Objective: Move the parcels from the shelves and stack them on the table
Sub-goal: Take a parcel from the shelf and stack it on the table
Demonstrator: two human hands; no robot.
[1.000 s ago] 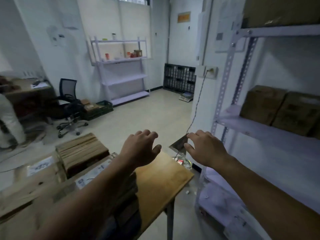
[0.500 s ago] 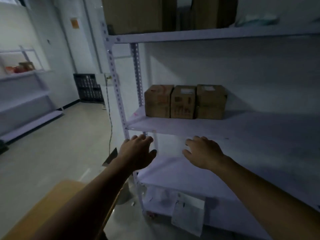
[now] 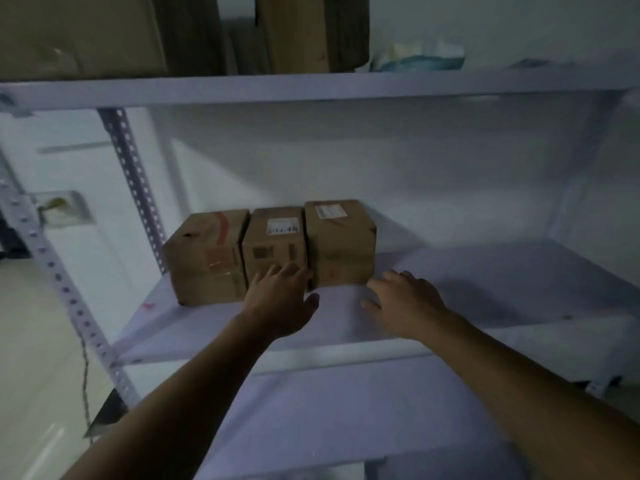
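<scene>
- Pale metal shelving, dimly lit, fills the frame. A perforated upright point(image 3: 135, 188) runs down the left side, and floor shows at lower left.
- Middle shelf point(image 3: 485, 282), centre of frame: 3 brown cardboard parcels stand in 1 row with their sides touching. They are the left parcel point(image 3: 207, 261), middle parcel point(image 3: 273, 244) and right parcel point(image 3: 341, 244), all set toward the left half of the board.
- Upper shelf point(image 3: 415, 86), top of frame: 2 larger cartons point(image 3: 79, 32), cropped by the frame edge.
- Left hand point(image 3: 280, 299): open, fingers spread, holding nothing. It lies in front of the middle parcel's lower front face, fingertips near the seam with the right parcel. Contact cannot be told.
- Right hand point(image 3: 405, 299): open, fingers loosely spread, gripping nothing. It hovers over the board just beside the right parcel's lower right corner.
- Handling, as a judgement: the taped cartons look stiff and matte, so they are unlikely to slip, though the tape strips and labels are probably smoother. Weight cannot be read from the picture.
- Each parcel looks small enough for 2 palms pressed on opposite side faces, held low.
- Only the right parcel has a free side face. Drawing it forward first would expose the other.
- Stage, as a judgement: approach to a pick. All 3 parcels are on the shelf, and the counter is out of view.
</scene>
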